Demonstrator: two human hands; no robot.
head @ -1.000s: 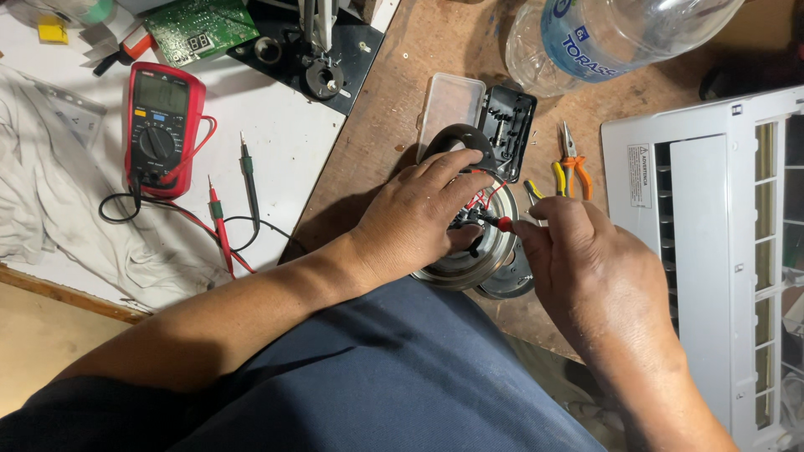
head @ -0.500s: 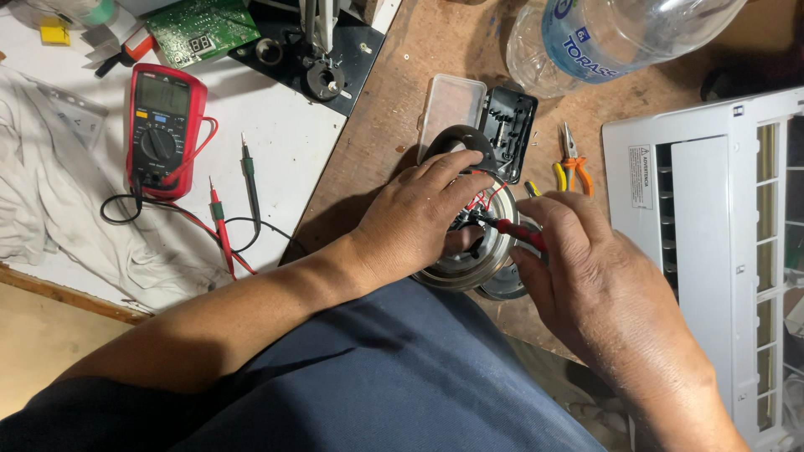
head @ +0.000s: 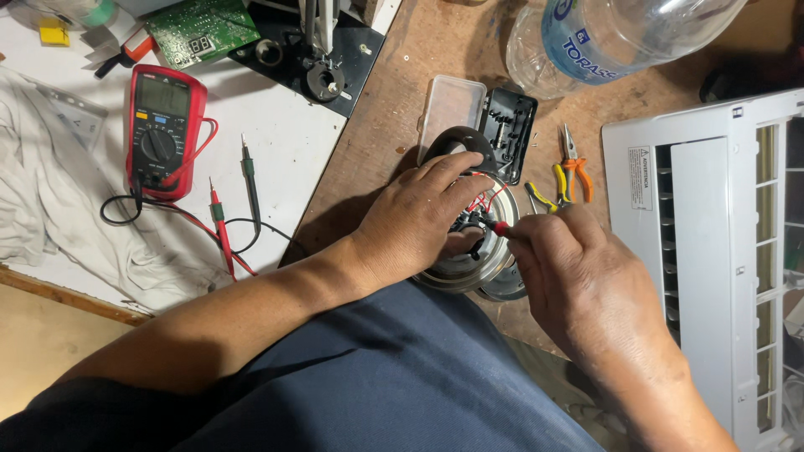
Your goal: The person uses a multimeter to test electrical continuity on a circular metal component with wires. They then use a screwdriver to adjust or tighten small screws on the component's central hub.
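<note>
L hand lay flat over the round silver metal motor w/ red wires at the bench edge, pinning it. R hand pinched a thin red-tipped tool at the wiring. Best worked slowly, tip kept off the windings. Worn brown wooden bench; red multimeter sat well apart.

Bare brown wooden worktop lies open leftward; orange-handled pliers and white slatted plastic housing crowd the right.
</note>
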